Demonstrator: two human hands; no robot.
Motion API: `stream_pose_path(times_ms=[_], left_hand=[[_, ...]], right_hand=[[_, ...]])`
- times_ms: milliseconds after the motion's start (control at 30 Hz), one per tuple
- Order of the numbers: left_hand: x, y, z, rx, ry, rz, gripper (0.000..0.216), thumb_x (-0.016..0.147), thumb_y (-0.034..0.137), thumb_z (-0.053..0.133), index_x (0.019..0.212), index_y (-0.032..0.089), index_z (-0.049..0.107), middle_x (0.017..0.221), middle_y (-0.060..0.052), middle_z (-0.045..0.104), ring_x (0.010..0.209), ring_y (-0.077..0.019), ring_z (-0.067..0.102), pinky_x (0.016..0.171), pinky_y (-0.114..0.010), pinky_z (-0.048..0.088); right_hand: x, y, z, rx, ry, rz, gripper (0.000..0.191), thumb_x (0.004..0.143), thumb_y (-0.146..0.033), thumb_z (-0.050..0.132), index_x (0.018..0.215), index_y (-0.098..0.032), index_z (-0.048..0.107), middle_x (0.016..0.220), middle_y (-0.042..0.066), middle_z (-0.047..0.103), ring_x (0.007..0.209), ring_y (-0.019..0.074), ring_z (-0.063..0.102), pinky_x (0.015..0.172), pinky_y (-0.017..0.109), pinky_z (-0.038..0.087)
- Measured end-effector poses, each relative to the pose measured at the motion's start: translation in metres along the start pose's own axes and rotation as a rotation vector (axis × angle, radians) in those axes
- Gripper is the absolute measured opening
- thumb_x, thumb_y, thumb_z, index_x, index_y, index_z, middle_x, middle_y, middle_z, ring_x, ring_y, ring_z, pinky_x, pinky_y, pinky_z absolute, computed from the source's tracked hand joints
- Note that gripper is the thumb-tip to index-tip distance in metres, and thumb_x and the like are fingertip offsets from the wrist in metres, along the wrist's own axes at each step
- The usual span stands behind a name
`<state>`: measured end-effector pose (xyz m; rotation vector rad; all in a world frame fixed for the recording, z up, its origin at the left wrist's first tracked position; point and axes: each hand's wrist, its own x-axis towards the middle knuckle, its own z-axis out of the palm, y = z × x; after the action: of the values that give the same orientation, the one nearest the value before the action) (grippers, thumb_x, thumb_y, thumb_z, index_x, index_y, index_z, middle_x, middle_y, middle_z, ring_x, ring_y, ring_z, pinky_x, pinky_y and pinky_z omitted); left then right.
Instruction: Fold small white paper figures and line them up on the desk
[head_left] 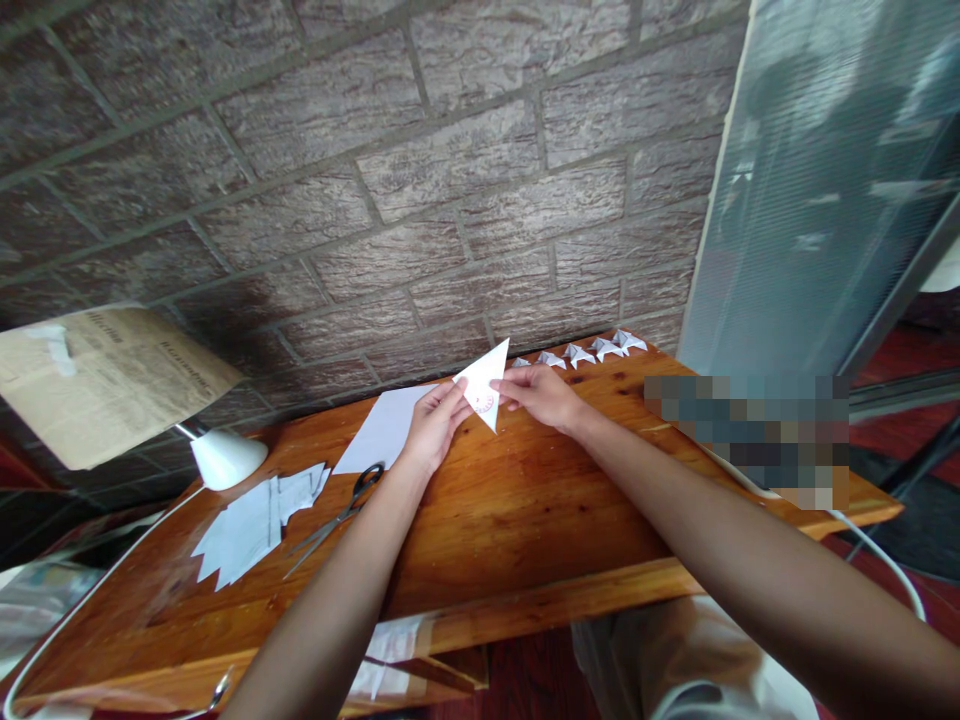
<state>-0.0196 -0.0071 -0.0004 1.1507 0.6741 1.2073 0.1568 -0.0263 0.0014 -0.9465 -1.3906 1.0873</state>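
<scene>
A white sheet of paper folded into a triangle (486,380) is held up above the wooden table, with a faint reddish print near its lower part. My left hand (436,420) pinches its left corner between thumb and fingers. On the opposite edge, my right hand (544,393) grips the paper with thumb and fingertips. Behind the left hand lies a larger blank white sheet (379,430). Black-handled scissors (349,508) rest beside my left forearm. Several small folded paper pieces (579,355) stand in a row along the wall, just beyond my right hand.
A stack of cut paper (244,530) lies at the left of the wooden table (510,530). A lamp with a white base (225,458) and a brown paper shade (112,380) stands behind it. A brick-patterned wall (450,180) borders the table's back; a blurred-out item sits at right.
</scene>
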Motion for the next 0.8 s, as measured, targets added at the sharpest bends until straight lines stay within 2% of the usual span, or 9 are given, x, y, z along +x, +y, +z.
stream_pose_path(times_ms=[133,367,533,667,800], left_hand=[[-0.0005,-0.0011,0.0005,0.005,-0.027,-0.035,0.039,0.062,0.041,0.081,0.089,0.014,0.071,0.09,-0.01,0.074,0.088,-0.0208,0.069,0.09,-0.037,0.048],[0.0018,-0.0049,-0.0034,0.104,0.043,0.076,0.037,0.063,0.04,0.08,0.087,0.012,0.073,0.085,-0.008,0.073,0.081,-0.0194,0.068,0.08,-0.034,0.052],[0.0008,-0.0068,-0.0037,0.175,-0.008,0.038,0.037,0.067,0.046,0.076,0.083,0.013,0.073,0.083,-0.007,0.073,0.078,-0.0181,0.067,0.075,-0.031,0.051],[-0.0027,-0.0068,-0.001,0.267,-0.088,-0.025,0.041,0.066,0.047,0.076,0.087,0.013,0.073,0.081,-0.01,0.073,0.075,-0.019,0.067,0.073,-0.031,0.051],[-0.0035,-0.0055,-0.0002,0.334,-0.064,0.014,0.04,0.065,0.047,0.077,0.086,0.013,0.074,0.077,-0.01,0.073,0.069,-0.0186,0.067,0.066,-0.029,0.049]], right_hand=[[-0.001,-0.0019,-0.0002,-0.018,-0.013,0.007,0.031,0.065,-0.045,0.076,0.074,-0.016,0.074,0.073,0.004,0.072,0.067,0.0132,0.062,0.056,0.02,0.046],[-0.0039,-0.0047,-0.0007,-0.07,-0.105,0.038,0.032,0.061,-0.044,0.079,0.077,-0.016,0.075,0.071,0.004,0.071,0.068,0.0134,0.063,0.055,0.02,0.047],[-0.0032,-0.0047,-0.0009,-0.061,-0.071,0.027,0.031,0.061,-0.042,0.079,0.074,-0.015,0.075,0.067,0.004,0.07,0.064,0.0122,0.061,0.055,0.021,0.045],[-0.0031,-0.0058,-0.0019,0.004,-0.041,0.035,0.03,0.064,-0.042,0.078,0.074,-0.014,0.074,0.069,0.004,0.071,0.068,0.013,0.064,0.057,0.02,0.046],[-0.0032,-0.0064,-0.0012,0.04,-0.04,0.098,0.03,0.07,-0.044,0.075,0.078,-0.015,0.073,0.075,0.006,0.073,0.073,0.0134,0.066,0.056,0.018,0.047]])
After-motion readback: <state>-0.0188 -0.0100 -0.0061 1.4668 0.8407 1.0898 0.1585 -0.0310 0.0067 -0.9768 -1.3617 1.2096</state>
